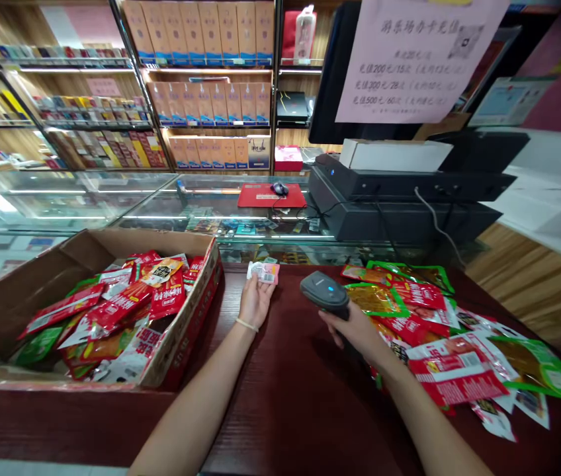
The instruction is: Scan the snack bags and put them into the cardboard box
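A small white-and-pink snack packet is pinched in my left hand, its barcode side facing up, above the far part of the dark red table. My right hand grips a black barcode scanner by its handle; a blue light shows on its head, which points toward the packet. To the left stands an open cardboard box holding many red, green and white snack packets. A loose pile of similar packets lies on the table beside and beyond my right forearm.
The dark red table ends at a glass display counter. On the counter are a red mouse pad, a mouse, and a black cash register below a monitor with a pink sign. Shelves of boxes line the back.
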A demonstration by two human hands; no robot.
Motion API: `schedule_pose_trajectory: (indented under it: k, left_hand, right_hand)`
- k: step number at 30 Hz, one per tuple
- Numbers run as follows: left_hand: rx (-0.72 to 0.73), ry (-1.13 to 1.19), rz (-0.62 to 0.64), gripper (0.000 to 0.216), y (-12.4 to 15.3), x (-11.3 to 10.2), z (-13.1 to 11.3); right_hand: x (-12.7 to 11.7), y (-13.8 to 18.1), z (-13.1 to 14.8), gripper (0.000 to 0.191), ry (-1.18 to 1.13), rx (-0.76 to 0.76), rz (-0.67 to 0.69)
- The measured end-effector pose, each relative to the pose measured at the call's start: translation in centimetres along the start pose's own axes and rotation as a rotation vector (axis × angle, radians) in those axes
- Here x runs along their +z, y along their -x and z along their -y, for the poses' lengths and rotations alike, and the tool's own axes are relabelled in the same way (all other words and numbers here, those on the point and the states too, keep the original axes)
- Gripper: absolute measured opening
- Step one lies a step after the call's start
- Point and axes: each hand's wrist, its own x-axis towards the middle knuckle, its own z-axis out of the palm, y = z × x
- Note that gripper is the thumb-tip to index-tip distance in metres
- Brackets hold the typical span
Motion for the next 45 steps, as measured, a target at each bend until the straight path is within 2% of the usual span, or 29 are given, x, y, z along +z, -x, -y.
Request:
schedule_pose_trajectory:
  k: [6, 8, 11, 13, 22, 25, 29, 33, 35, 37, 41, 42, 45]
  left_hand:
    - [-0.021, 0.025, 0.005, 0.027, 0.1, 0.0, 0.0]
    - [-0.025, 0.034, -0.003, 0.03, 0.2, 0.2, -0.1]
    - [-0.04, 0.028, 0.015, 0.033, 0.3, 0.4, -0.1]
    - [-0.051, 0.019, 0.044, 0.035, 0.1, 0.3, -0.1]
    - [0.02, -0.044, 0.021, 0.023, -0.4, -0.2, 0.4]
    - [0.064, -0.119, 0.033, 0.02, -0.1, -0.1, 0.7]
    - [0.154, -0.312, 0.078, 0.031, 0.9, 0.3, 1.6]
    - [0.189, -0.477, -0.001, 0.041, 3.3, 2.0, 1.6]
    - [0.196, -0.525, 0.023, 0.044, 5.3, 3.6, 0.4]
    - [0.227, -0.553, 0.12, 0.046, 7.5, 5.3, -2.1]
    - [0.397, -0.609, 0.277, 0.042, 11.4, 7.7, -10.0]
    - [0.474, -0.628, 0.274, 0.04, 11.9, 7.8, -12.4]
    - [0.702, -0.788, 0.144, 0.035, 12.2, 6.4, -19.4]
  right_hand:
    - [0.6, 0.1, -0.5, 0.06, 0.086, 0.024, 0.083]
    - [0.7, 0.0, -0.7, 0.056, 0.105, 0.024, 0.109]
    - [0.7, -0.2, -0.8, 0.037, 0.158, 0.027, 0.139]
    - [0.6, -0.3, -0.7, 0.031, 0.174, 0.037, 0.139]
    - [0.4, 0.0, 0.1, 0.033, 0.058, 0.039, 0.098]
    - [0.3, -0.1, 0.0, 0.036, -0.018, 0.041, 0.043]
    - [0.0, -0.1, 0.1, 0.037, -0.099, 0.014, -0.01]
    - [-0.1, -0.2, 0.0, 0.04, -0.151, -0.061, -0.038]
    - [-0.2, -0.4, -0.3, 0.043, -0.164, -0.091, -0.068]
    - [-0.2, -0.4, -0.3, 0.046, -0.17, -0.099, -0.096]
    - [-0.3, -0.1, 0.6, 0.046, -0.163, -0.112, -0.08]
    - [-0.3, 0.0, 1.0, 0.045, -0.157, -0.117, -0.069]
    - [-0.3, 0.6, 2.4, 0.046, -0.157, -0.127, -0.083]
